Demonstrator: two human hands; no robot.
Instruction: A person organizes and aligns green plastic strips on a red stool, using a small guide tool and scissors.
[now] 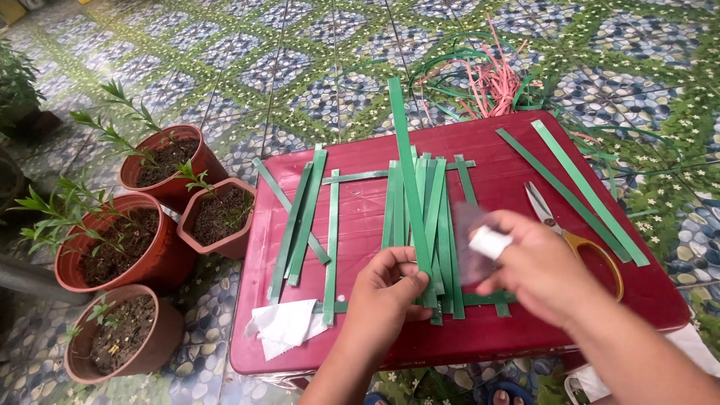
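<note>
The left hand [386, 289] pinches a long green strip [409, 187] near its lower end, over the bundle on the red surface [360, 225]. The strip looks light, flat, springy and slick. The right hand [536, 266] closes its grip on a small white object [489, 242].
</note>
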